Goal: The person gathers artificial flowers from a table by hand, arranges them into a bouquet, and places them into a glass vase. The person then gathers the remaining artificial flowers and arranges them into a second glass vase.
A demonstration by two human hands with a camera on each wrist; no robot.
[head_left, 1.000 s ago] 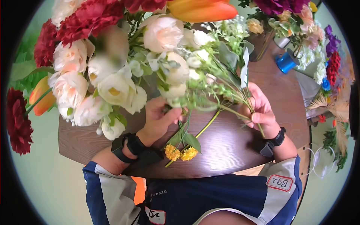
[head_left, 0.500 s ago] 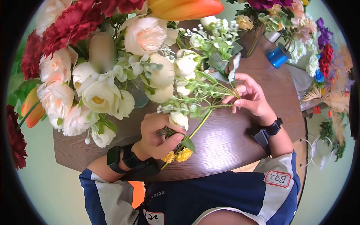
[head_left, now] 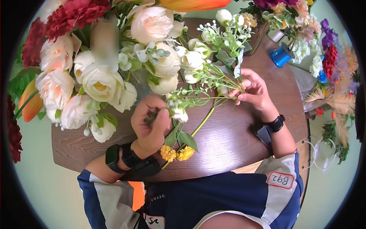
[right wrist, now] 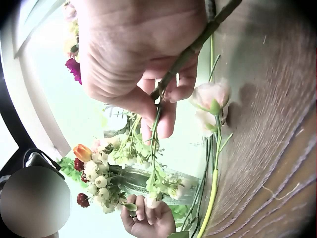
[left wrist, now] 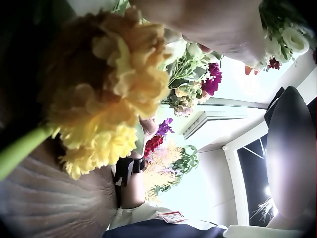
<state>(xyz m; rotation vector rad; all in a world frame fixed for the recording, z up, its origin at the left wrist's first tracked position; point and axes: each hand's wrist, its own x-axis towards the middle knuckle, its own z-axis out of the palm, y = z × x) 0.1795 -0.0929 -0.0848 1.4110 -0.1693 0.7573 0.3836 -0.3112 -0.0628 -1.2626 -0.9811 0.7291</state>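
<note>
My right hand (head_left: 253,91) pinches the stems of a spray of white flowers and small green leaves (head_left: 225,53) between thumb and fingers. In the right wrist view its thick stem (right wrist: 185,57) crosses the palm. The left hand (head_left: 150,124) is curled around a dark green sprig (head_left: 150,115), mostly hidden by the fingers, with a white blossom (head_left: 179,113) right at its fingertips. Below this hand, two yellow flowers (head_left: 185,153) lie on the table (head_left: 221,149) with a green stem (head_left: 202,126). The yellow blooms (left wrist: 114,84) loom close in the left wrist view.
A large bouquet of cream, pink and dark red flowers (head_left: 101,84) fills the left, in a glass vase (right wrist: 190,186). A pale pink flower (right wrist: 213,96) lies on the table. Further right are a shiny blue spool (head_left: 282,55) and more flowers (head_left: 328,57).
The left hand moved toward the body beside a white blossom, then back up and left slightly. My right hand keeps its pinch on the stems; the spray has turned more upright in the head view.
</note>
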